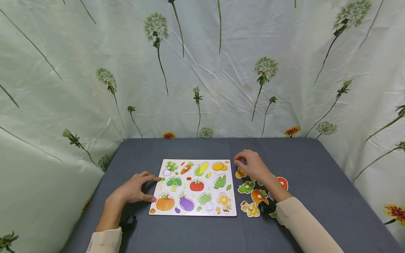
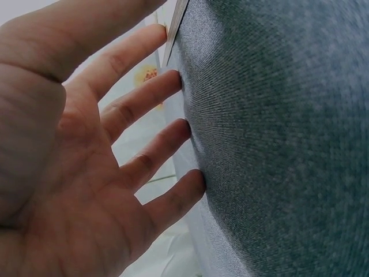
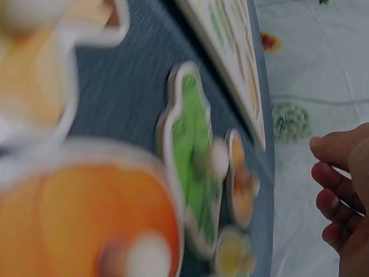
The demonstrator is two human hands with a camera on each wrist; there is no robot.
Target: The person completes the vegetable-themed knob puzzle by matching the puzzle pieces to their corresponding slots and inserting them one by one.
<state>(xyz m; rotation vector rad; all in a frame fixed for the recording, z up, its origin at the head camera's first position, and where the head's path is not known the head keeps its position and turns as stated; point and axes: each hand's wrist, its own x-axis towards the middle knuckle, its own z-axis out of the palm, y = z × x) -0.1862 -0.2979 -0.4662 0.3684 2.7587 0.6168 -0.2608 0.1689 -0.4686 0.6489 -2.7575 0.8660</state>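
A white puzzle board (image 1: 190, 212) printed with vegetables lies on the table. My left hand (image 1: 136, 188) rests at its left edge, thumb and index finger touching the board; in the left wrist view the other fingers (image 2: 155, 147) press lightly spread on the cloth. My right hand (image 1: 253, 165) hovers above the loose pieces to the board's right, fingers loosely bent, holding nothing. Beneath it are a potato piece (image 1: 240, 173), a green piece (image 1: 246, 187), a pumpkin piece (image 1: 259, 196) and a mushroom piece (image 1: 253, 211). The right wrist view shows the green piece (image 3: 187, 150) with its round knob.
A red piece (image 1: 283, 182) lies beyond the right forearm, which hides part of the pile. Dark grey cloth covers the table (image 1: 190, 235). A flower-patterned curtain (image 1: 202, 70) hangs behind the table's far edge.
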